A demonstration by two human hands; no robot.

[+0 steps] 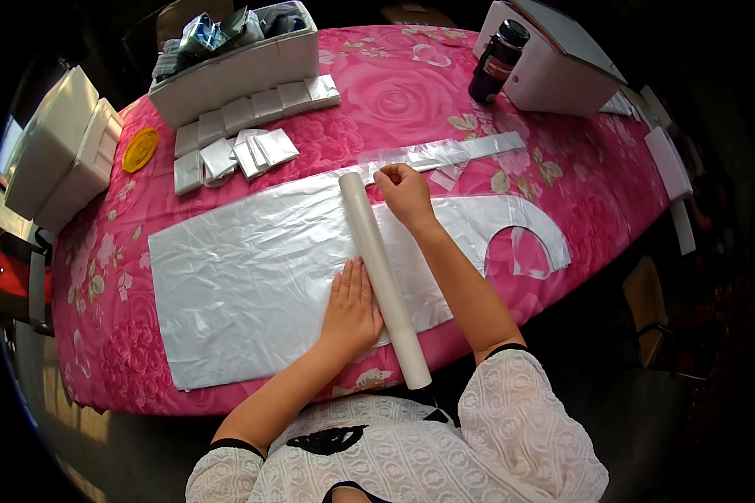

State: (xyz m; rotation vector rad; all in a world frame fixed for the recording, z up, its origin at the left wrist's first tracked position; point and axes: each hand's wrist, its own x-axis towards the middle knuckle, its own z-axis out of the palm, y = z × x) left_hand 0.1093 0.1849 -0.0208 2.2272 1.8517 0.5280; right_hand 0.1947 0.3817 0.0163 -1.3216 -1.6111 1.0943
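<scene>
A thin white plastic apron (243, 285) lies spread over the table, its rounded neck opening toward the right. Across its middle rests a long, pale tube (377, 268), its near end reaching past the table's front edge. My left hand (352, 310) presses flat on the plastic just left of the tube, fingers stretched out. Close to the tube's far end, my right hand (404, 193) is closed in a pinch at the apron's far edge. What sits between those fingertips is too small to make out. Beyond it lie folded plastic strips (486, 147).
Several folded white plastic packets (264, 151) lie in front of a white foam box (243, 80) filled with bags. A yellow coil (140, 149) is near white boxes (75, 159) at left. Far right are a dark flask (497, 67) and another white box (554, 80). Pink floral cloth (394, 92) covers the table.
</scene>
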